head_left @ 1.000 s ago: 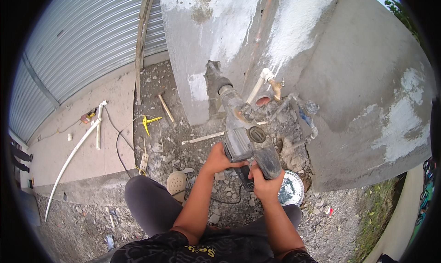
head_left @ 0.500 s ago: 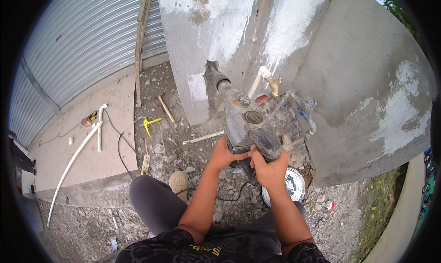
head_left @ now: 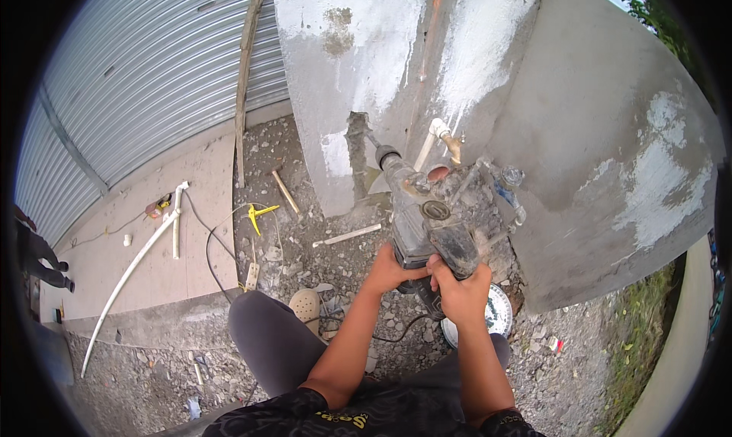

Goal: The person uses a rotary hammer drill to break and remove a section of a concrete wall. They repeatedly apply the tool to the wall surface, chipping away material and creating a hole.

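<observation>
A dusty dark rotary hammer (head_left: 415,223) points up and away from me toward the grey wall. Its thin bit (head_left: 372,139) reaches the right edge of a rough groove (head_left: 356,151) chipped in the wall; whether the tip touches cannot be told. My left hand (head_left: 393,271) is closed around the left side of the tool's rear end. On the right, my right hand (head_left: 463,292) grips the rear handle, its thumb close to the left hand's fingers. A power cord (head_left: 393,338) runs from beneath the tool over the rubble.
A white pipe with a brass tap (head_left: 454,147) stands right of the tool, beside broken concrete (head_left: 488,223). A patterned plate (head_left: 497,315) lies near my right knee. Leftward are a wooden-handled tool (head_left: 286,191), a yellow tool (head_left: 258,217) and a long white pipe (head_left: 126,273). Another person (head_left: 42,258) stands far left.
The bit, earlier hidden inside the groove, now shows at its right edge, the hammer drawn back. Both hands keep their grip. The whole view has shifted slightly, and more of the person at left shows.
</observation>
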`<state>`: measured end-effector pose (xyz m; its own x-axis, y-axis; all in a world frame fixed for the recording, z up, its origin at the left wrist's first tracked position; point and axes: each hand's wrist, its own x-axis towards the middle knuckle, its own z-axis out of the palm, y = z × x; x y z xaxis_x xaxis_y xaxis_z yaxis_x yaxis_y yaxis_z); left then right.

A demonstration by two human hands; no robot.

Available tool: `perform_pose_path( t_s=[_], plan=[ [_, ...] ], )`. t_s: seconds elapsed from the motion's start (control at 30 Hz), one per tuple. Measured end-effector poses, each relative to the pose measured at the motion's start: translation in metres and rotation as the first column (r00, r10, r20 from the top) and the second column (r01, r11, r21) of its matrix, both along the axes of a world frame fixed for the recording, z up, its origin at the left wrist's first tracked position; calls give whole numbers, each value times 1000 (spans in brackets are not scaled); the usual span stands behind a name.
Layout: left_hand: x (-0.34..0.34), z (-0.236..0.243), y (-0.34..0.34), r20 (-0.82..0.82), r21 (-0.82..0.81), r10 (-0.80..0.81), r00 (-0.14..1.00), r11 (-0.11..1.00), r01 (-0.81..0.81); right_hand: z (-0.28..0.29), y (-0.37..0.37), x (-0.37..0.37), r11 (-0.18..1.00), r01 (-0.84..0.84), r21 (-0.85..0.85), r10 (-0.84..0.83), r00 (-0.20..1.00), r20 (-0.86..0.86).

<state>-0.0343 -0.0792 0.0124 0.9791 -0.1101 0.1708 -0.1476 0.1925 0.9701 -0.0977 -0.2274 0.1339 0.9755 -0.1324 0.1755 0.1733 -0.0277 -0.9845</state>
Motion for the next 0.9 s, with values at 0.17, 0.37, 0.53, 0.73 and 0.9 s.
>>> perform_pose_path(
  t_s=[0.17,0.37,0.53,0.73,0.9],
  plan=[
    [-26,-13,-28,-18,-28,-104,994,994,104,-7,-29,-48,983,36,-182,-19,995,94],
    [-29,-5,-35,13,-6,-71,997,997,71,-4,-44,-56,991,5,-136,8,995,99],
    [-7,-10,-21,100,37,-30,995,999,26,0,-32,-33,978,13,-208,39,970,242],
    [27,-48,6,51,-105,-73,996,991,78,-11,1,-14,948,48,-316,52,952,301],
    [30,-73,30,-160,-108,-234,959,970,219,-47,18,-26,887,77,-454,88,939,331]
  ],
)
